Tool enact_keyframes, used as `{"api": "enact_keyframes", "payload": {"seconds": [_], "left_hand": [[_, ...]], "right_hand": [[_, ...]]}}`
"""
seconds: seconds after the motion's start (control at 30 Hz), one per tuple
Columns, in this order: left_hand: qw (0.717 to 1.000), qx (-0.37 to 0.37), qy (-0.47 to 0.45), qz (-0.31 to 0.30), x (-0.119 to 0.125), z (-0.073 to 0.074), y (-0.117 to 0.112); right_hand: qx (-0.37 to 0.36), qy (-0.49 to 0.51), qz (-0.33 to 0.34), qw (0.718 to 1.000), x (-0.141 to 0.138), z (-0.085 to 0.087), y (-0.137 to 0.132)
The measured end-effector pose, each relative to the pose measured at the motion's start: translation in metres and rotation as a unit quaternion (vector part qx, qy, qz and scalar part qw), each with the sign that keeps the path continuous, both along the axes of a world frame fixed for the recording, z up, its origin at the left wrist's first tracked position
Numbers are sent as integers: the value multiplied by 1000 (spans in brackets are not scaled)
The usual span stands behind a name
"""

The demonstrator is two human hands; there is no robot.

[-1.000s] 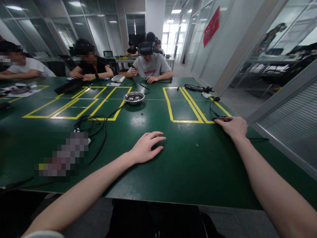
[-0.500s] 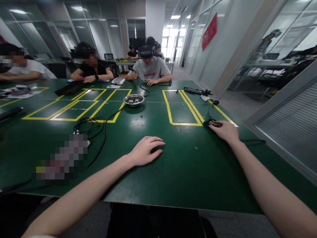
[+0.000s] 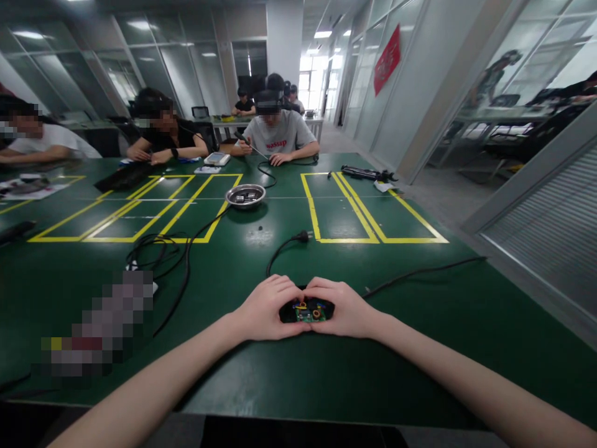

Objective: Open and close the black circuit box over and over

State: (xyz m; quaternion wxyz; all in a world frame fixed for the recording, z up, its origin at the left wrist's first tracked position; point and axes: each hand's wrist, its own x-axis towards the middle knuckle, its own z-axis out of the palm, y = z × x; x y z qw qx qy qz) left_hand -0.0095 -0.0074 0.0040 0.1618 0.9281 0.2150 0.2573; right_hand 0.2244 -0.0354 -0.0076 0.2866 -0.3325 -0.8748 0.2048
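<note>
Just in front of me on the green table, a small green circuit board (image 3: 305, 316) with copper coils and coloured wires sits in a black housing. My left hand (image 3: 268, 308) curls around its left side, and my right hand (image 3: 347, 309) around its right side. The fingertips meet at the far edge and the thumbs at the near edge, hiding most of the housing. A black cord ending in a plug (image 3: 304, 236) emerges beyond my left hand. Another dark cable (image 3: 429, 269) stretches away from beside my right hand.
A metal bowl (image 3: 227, 198) with small metal parts stands farther back. Coiled black cable (image 3: 156, 249) and a pixelated object (image 3: 105, 323) lie at left. Yellow tape (image 3: 347, 241) marks the table. A black tool-like object (image 3: 366, 173) rests at back right. Co-workers sit opposite.
My right hand has brought the circuit board with its cord from the right to the table's near middle. My left hand has moved right and closed around it too.
</note>
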Motion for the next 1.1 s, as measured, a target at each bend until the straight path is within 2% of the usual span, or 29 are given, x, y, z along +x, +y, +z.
{"api": "enact_keyframes", "payload": {"seconds": [0.1, 0.2, 0.27, 0.37, 0.6, 0.83, 1.0, 1.1], "left_hand": [[999, -27, 32, 6, 0, 0, -4], [999, -34, 33, 13, -3, 1, -5], [998, -45, 36, 25, -5, 2, -5], [997, -63, 39, 37, -7, 3, -4], [995, -74, 46, 38, -8, -3, 2], [994, -86, 56, 47, -8, -2, 6], [994, -89, 66, 22, -10, 0, 18], [995, -85, 41, 18, -11, 0, 22]], "right_hand": [[30, 5, -25, 999, 12, 2, -4], [86, -52, -53, 993, 30, 6, -9], [100, -87, -46, 990, 41, 8, -13], [83, -115, -24, 990, 50, 9, -19], [-17, -117, -84, 989, 38, 12, -11], [27, -142, -115, 983, 27, 10, 7], [27, -121, -140, 982, 23, 3, 14], [33, -113, -144, 983, 21, -1, 15]]}}
